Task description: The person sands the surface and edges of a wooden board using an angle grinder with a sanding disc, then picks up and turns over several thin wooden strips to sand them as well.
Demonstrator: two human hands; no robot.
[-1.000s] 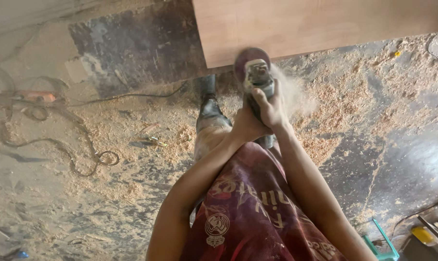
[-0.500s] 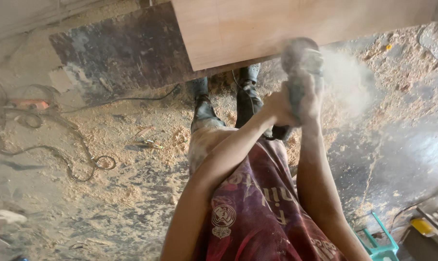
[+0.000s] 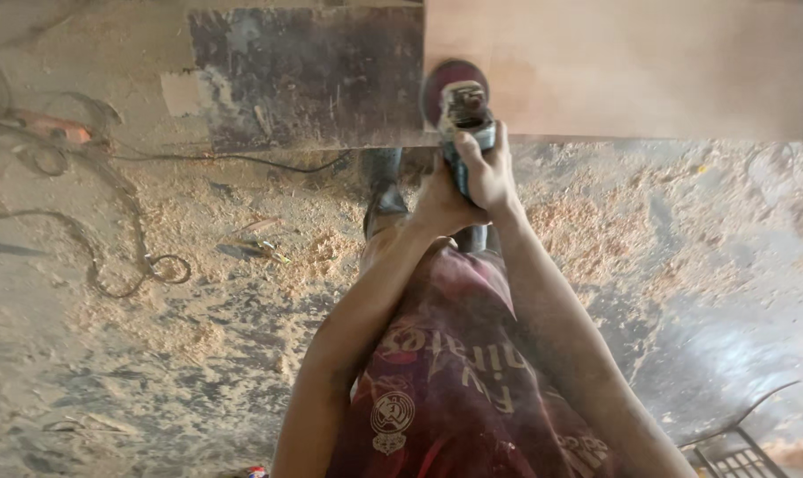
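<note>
Hands, left and right, both clamp round the grinder to steady its disc flat against the board edge above the sawdust-strewn floor

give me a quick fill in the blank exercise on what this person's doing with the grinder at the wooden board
1. Both hands, the left hand and the right hand, grip one power ____.
2. The grinder's round disc sits at the lower ____ corner of the pale wooden board.
3. The floor is strewn with ____.
4. A dark ____ trails over the floor on the left.

Missing words: grinder; left; sawdust; cable
</note>
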